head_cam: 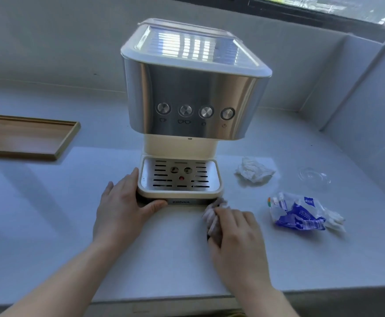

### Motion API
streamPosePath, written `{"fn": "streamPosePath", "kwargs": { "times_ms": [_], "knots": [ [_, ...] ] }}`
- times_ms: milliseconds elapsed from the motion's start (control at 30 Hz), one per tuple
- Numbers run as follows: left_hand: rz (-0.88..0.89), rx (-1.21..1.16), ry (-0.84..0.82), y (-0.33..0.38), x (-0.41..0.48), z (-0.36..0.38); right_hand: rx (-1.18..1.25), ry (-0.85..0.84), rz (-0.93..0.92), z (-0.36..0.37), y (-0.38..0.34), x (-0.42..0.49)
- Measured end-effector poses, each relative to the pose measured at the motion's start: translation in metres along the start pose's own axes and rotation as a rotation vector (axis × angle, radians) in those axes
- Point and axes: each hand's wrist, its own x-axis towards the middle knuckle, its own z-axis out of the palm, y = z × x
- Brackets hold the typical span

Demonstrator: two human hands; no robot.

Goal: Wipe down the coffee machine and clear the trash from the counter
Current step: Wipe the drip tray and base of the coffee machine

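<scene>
A steel and cream coffee machine (191,97) stands in the middle of the white counter (49,220), its drip tray (179,177) facing me. My left hand (124,207) holds the tray's front left corner, thumb on the front edge. My right hand (235,232) grips a crumpled grey cloth (214,216) pressed against the tray's front right corner. A crumpled white tissue (254,171) lies right of the machine. A crushed blue and white plastic wrapper (301,212) lies further right, with white paper beside it.
A shallow wooden tray (26,138) sits at the left of the counter. A clear plastic lid (313,177) lies at the right, behind the wrapper. White walls enclose the back and right side; the counter's front edge runs below my forearms.
</scene>
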Motion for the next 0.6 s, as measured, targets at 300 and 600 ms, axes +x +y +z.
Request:
{"fn": "streamPosePath", "kwargs": {
  "times_ms": [300,600],
  "knots": [
    [-0.016,-0.108,-0.172,0.003,0.004,-0.007,0.063,-0.109,-0.027,0.022,-0.064,0.008],
    [-0.138,-0.451,-0.494,-0.008,0.019,-0.05,0.043,-0.05,0.061,0.036,-0.106,0.008]
  ]
}}
